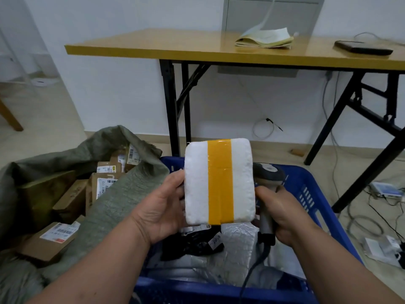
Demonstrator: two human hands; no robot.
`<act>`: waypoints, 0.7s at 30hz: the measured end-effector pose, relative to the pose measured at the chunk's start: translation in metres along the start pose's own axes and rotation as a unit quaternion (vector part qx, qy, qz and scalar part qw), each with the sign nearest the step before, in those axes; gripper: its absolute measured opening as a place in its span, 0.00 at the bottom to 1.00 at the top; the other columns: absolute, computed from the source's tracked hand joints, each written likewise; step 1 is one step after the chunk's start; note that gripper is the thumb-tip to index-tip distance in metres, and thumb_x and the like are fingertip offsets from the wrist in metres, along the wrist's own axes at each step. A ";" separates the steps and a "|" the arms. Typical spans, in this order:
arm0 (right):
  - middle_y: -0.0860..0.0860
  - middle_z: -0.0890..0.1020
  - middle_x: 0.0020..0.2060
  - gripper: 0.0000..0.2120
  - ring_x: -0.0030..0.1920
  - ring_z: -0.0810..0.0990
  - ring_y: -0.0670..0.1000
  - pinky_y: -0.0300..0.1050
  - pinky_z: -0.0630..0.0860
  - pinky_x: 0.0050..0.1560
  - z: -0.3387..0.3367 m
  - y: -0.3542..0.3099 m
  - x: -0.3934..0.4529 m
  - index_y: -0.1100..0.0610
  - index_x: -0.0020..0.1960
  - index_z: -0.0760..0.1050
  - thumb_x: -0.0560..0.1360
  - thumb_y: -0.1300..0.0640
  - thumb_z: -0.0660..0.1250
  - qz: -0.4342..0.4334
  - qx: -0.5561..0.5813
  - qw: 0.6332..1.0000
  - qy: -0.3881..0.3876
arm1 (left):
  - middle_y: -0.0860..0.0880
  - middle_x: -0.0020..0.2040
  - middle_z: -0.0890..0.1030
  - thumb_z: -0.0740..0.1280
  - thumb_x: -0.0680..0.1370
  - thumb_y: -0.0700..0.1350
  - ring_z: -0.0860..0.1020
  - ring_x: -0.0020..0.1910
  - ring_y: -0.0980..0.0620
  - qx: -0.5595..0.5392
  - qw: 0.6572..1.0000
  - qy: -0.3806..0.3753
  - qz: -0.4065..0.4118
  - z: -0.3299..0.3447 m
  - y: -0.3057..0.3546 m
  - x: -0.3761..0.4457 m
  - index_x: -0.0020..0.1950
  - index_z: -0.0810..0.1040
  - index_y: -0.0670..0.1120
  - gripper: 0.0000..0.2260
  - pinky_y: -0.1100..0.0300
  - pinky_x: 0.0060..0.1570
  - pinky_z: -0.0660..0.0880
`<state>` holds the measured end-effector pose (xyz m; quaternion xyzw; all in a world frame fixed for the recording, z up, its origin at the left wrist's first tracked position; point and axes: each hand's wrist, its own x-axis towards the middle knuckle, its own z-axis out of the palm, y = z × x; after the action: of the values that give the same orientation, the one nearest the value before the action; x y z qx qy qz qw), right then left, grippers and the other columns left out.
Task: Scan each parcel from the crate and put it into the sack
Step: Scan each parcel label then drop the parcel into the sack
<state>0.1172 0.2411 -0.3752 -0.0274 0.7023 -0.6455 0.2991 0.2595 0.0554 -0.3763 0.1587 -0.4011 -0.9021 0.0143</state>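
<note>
Your left hand point(163, 207) grips the white foam parcel point(219, 182) upright over the blue crate point(311, 194). Your right hand point(282, 218) wraps the scanner point(268, 172) handle, fingertips touching the parcel's edge. Sack point(87, 150) lies open beside the crate.

A white foam parcel point(219, 182) with yellow tape is held upright by the left hand point(163, 208) above the blue crate point(311, 195); a barcode scanner point(267, 194) is gripped by the right hand point(282, 218).

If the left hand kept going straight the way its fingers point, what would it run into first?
The left hand already grips the white foam parcel. Pushed on rightward, it would probably drive that parcel into the barcode scanner just beyond, though depth is unclear.
</note>
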 end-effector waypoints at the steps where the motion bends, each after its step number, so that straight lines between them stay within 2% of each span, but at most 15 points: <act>1: 0.62 0.81 0.53 0.15 0.53 0.81 0.64 0.65 0.79 0.55 0.001 -0.001 0.001 0.54 0.62 0.72 0.76 0.58 0.68 0.003 -0.004 1.000 0.003 | 0.41 0.71 0.73 0.82 0.59 0.50 0.70 0.70 0.36 0.006 1.000 0.005 0.003 -0.002 0.001 0.000 0.73 0.67 0.48 0.46 0.27 0.65 0.63; 3: 0.63 0.80 0.55 0.15 0.55 0.81 0.66 0.68 0.77 0.57 0.001 -0.002 0.003 0.54 0.62 0.72 0.76 0.58 0.68 0.007 -0.002 1.000 0.007 | 0.44 0.70 0.74 0.76 0.64 0.43 0.71 0.68 0.38 0.019 0.999 0.021 0.022 -0.006 0.003 0.000 0.71 0.70 0.53 0.36 0.28 0.62 0.66; 5: 0.63 0.82 0.52 0.14 0.52 0.82 0.65 0.62 0.78 0.56 0.001 -0.004 0.004 0.56 0.60 0.73 0.76 0.59 0.69 0.017 0.017 1.000 0.002 | 0.47 0.71 0.74 0.70 0.67 0.36 0.71 0.68 0.41 0.038 0.998 0.019 0.038 -0.008 0.006 -0.001 0.73 0.68 0.60 0.38 0.31 0.59 0.71; 8: 0.60 0.81 0.40 0.09 0.41 0.79 0.60 0.53 0.75 0.42 0.001 -0.005 0.004 0.60 0.55 0.75 0.74 0.62 0.68 0.028 0.035 0.999 -0.007 | 0.50 0.68 0.76 0.64 0.70 0.28 0.75 0.62 0.44 0.107 0.993 -0.002 0.055 -0.010 0.006 -0.003 0.71 0.72 0.61 0.37 0.36 0.60 0.74; 10: 0.56 0.81 0.32 0.05 0.33 0.79 0.56 0.50 0.73 0.38 0.003 -0.003 0.004 0.59 0.50 0.76 0.74 0.64 0.67 0.028 0.054 0.998 -0.008 | 0.51 0.65 0.79 0.56 0.72 0.24 0.77 0.57 0.46 0.118 0.991 0.026 0.053 -0.012 0.007 -0.002 0.66 0.78 0.57 0.34 0.40 0.54 0.76; 12: 0.53 0.79 0.25 0.03 0.25 0.78 0.51 0.47 0.75 0.32 0.006 -0.002 0.004 0.59 0.46 0.76 0.75 0.65 0.65 0.021 0.077 0.997 -0.016 | 0.50 0.62 0.80 0.54 0.72 0.27 0.79 0.53 0.48 0.085 0.994 0.052 0.040 -0.014 0.008 -0.001 0.60 0.79 0.50 0.27 0.42 0.49 0.77; 13: 0.52 0.77 0.23 0.04 0.23 0.77 0.49 0.45 0.75 0.28 0.008 -0.002 0.003 0.59 0.45 0.76 0.75 0.66 0.65 0.017 0.085 0.996 -0.021 | 0.49 0.60 0.81 0.56 0.74 0.31 0.79 0.53 0.49 0.070 0.996 0.056 0.029 -0.015 0.009 -0.001 0.56 0.79 0.48 0.20 0.42 0.50 0.76; 15: 0.52 0.77 0.23 0.07 0.23 0.78 0.48 0.43 0.76 0.25 0.011 -0.001 0.003 0.58 0.41 0.78 0.76 0.66 0.64 0.003 0.095 0.995 -0.030 | 0.49 0.58 0.81 0.63 0.76 0.46 0.78 0.55 0.49 0.067 0.995 0.073 0.006 -0.015 0.010 -0.002 0.53 0.79 0.48 0.09 0.39 0.56 0.72; 16: 0.53 0.78 0.25 0.09 0.24 0.78 0.49 0.43 0.77 0.25 0.013 -0.001 0.002 0.57 0.39 0.79 0.75 0.66 0.64 -0.005 0.101 0.994 -0.035 | 0.50 0.59 0.81 0.66 0.75 0.52 0.78 0.58 0.48 0.078 0.993 0.086 0.010 -0.015 0.011 -0.003 0.56 0.79 0.48 0.13 0.38 0.59 0.71; 17: 0.55 0.79 0.28 0.10 0.26 0.78 0.51 0.44 0.78 0.26 0.015 -0.001 0.002 0.57 0.38 0.80 0.75 0.66 0.65 -0.010 0.105 0.994 -0.037 | 0.50 0.60 0.82 0.68 0.73 0.53 0.77 0.61 0.47 0.086 0.991 0.104 0.022 -0.015 0.011 -0.004 0.60 0.78 0.47 0.19 0.37 0.61 0.70; 19: 0.58 0.78 0.34 0.07 0.30 0.79 0.54 0.47 0.79 0.28 0.018 -0.002 0.001 0.59 0.42 0.79 0.75 0.66 0.65 -0.009 0.113 0.993 -0.033 | 0.49 0.62 0.81 0.72 0.70 0.45 0.76 0.65 0.47 0.098 0.986 0.122 0.060 -0.016 0.012 -0.003 0.67 0.75 0.48 0.24 0.39 0.62 0.71; 21: 0.59 0.78 0.37 0.03 0.34 0.79 0.56 0.50 0.80 0.34 0.018 -0.003 0.001 0.60 0.44 0.77 0.75 0.65 0.65 0.006 0.118 0.993 -0.028 | 0.46 0.63 0.81 0.69 0.70 0.33 0.77 0.63 0.47 0.116 0.984 0.108 0.086 -0.017 0.013 -0.005 0.67 0.77 0.47 0.25 0.44 0.62 0.72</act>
<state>0.1237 0.2240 -0.3729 -0.0063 0.6129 -0.7208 0.3239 0.2676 0.0356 -0.3761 0.2211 -0.5111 -0.8224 0.1164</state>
